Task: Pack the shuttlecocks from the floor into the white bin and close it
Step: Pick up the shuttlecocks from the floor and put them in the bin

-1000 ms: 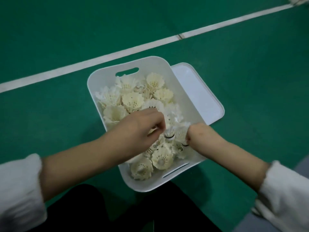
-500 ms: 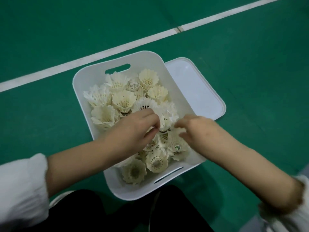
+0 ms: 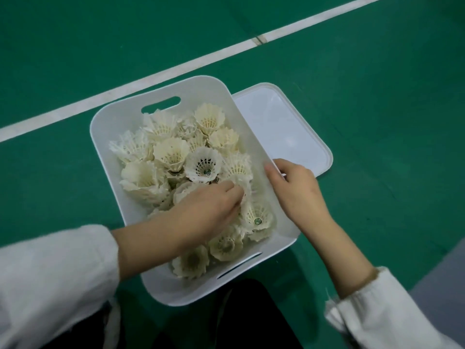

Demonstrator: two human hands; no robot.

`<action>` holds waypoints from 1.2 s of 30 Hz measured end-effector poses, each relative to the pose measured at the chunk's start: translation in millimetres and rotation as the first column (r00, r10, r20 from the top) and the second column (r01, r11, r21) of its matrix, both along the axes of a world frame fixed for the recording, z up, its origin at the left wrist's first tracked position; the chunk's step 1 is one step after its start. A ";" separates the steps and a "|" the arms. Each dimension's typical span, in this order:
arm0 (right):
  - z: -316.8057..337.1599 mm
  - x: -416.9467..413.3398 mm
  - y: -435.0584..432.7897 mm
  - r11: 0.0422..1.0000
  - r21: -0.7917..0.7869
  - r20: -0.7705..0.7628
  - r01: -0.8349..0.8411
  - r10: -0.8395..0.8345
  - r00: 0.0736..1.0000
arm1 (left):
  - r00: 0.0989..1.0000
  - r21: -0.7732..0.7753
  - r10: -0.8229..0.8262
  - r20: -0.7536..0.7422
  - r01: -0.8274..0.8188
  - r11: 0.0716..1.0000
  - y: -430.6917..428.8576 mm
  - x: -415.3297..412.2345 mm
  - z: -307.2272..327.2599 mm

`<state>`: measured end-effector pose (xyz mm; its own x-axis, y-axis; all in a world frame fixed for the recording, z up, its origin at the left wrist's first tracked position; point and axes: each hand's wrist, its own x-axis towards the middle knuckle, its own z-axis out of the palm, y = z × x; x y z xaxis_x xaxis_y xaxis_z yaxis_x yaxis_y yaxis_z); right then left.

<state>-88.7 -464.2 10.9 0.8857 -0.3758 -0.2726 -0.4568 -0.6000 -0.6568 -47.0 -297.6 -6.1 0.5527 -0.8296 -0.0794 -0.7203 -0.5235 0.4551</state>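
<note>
The white bin (image 3: 110,127) stands on the green floor and holds several cream and white shuttlecocks (image 3: 173,152), cones facing up. My left hand (image 3: 208,210) lies palm down on the pile near the bin's right side, its fingertips pinching the feathers of one shuttlecock (image 3: 241,183). My right hand (image 3: 297,190) rests on the bin's right rim, thumb inside the wall and fingers curled outside, toward the lid. The white lid (image 3: 284,127) lies flat on the floor against the bin's right side, partly tucked under it.
A white court line (image 3: 314,18) runs diagonally across the green floor (image 3: 377,122) behind the bin. My dark trousers (image 3: 241,321) are at the bottom edge, just in front of the bin. A grey patch of floor (image 3: 442,280) shows at the lower right.
My right hand has left the shuttlecocks and moved right onto the bin's rim near the lid. My left hand has stayed on the pile. The view has shifted slightly.
</note>
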 end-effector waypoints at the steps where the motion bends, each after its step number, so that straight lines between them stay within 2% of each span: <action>1: -2.1 -0.2 0.1 1.000 0.020 0.010 0.015 -0.015 1.000 | 0.992 -0.017 0.109 -0.065 -0.110 0.994 -1.1 -6.3 -0.8; 3: -3.7 0.3 0.0 0.996 0.080 0.011 0.049 -0.051 0.999 | 0.966 -0.042 0.227 -0.120 -0.233 0.971 -5.5 -19.0 -0.9; 8: -2.9 -0.7 4.0 0.993 0.095 0.031 0.070 -0.073 0.997 | 0.929 -0.006 0.370 -0.020 -0.370 0.929 -12.9 -30.1 -7.6; 12: -1.2 0.7 8.6 0.990 0.099 0.039 0.101 -0.105 0.994 | 0.932 -0.064 0.352 0.087 -0.347 0.936 -10.3 -32.1 -6.0; 15: -4.2 -2.3 19.0 0.991 0.089 0.050 0.095 -0.100 0.994 | 0.952 -0.053 0.274 0.133 -0.269 0.962 -3.7 -41.4 -5.3; 17: -7.3 -7.1 22.6 0.987 0.125 0.050 0.103 -0.110 0.993 | 0.938 -0.032 0.317 0.141 -0.316 0.948 0.9 -41.7 -10.8; 19: -10.1 -10.6 20.4 0.971 0.200 0.053 0.129 -0.143 0.988 | 0.921 0.056 0.365 0.138 -0.375 0.925 1.0 -43.4 -10.9; 22: -12.5 -11.3 16.7 0.917 0.356 0.064 0.182 -0.219 0.974 | 0.944 0.182 0.323 0.070 -0.331 0.926 -0.9 -45.2 -9.9; 25: -14.2 -9.8 16.5 0.910 0.362 0.048 0.202 -0.235 0.971 | 0.976 0.335 0.213 0.049 -0.216 0.917 1.1 -45.2 -7.9; 27: -15.5 -9.3 16.0 0.911 0.358 0.047 0.205 -0.236 0.971 | 0.979 0.403 0.198 0.037 -0.196 0.894 2.2 -43.0 -11.4; 30: -19.1 -8.9 14.0 0.895 0.398 0.034 0.202 -0.235 0.971 | 0.967 0.406 0.247 0.063 -0.251 0.879 -3.2 -38.2 -11.7; 34: -19.6 -9.6 -1.2 0.845 0.513 -0.020 0.154 -0.167 0.986 | 0.976 0.365 0.215 0.019 -0.207 0.908 -7.3 -35.1 2.1; 36: -25.4 -7.5 -12.3 0.817 0.540 -0.056 0.200 -0.203 0.978 | 0.958 0.295 0.282 0.051 -0.285 0.912 -5.9 -29.5 23.7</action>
<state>-96.2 -476.5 -14.5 0.8081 -0.3400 -0.4811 -0.5246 -0.0436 -0.8503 -76.5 -303.6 17.6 0.7626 -0.5770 -0.2924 -0.5244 -0.8161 0.2427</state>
